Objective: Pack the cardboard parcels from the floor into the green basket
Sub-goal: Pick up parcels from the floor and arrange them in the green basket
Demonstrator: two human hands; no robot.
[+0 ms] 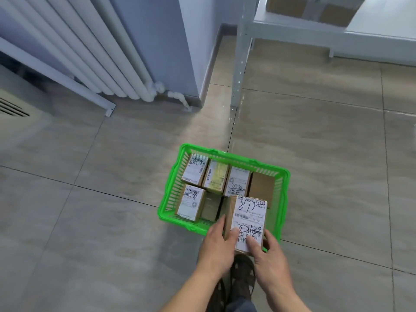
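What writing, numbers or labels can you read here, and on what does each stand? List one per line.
"87" then unclear handwritten strokes: white label of the held parcel, gripped by left hand and right hand.
Printed text and barcodes on that label: too small.
Labels on parcels in the green basket: scrawled, unreadable.

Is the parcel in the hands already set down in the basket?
Not yet. Both the left hand and right hand grip the parcel above the green basket's near right corner.
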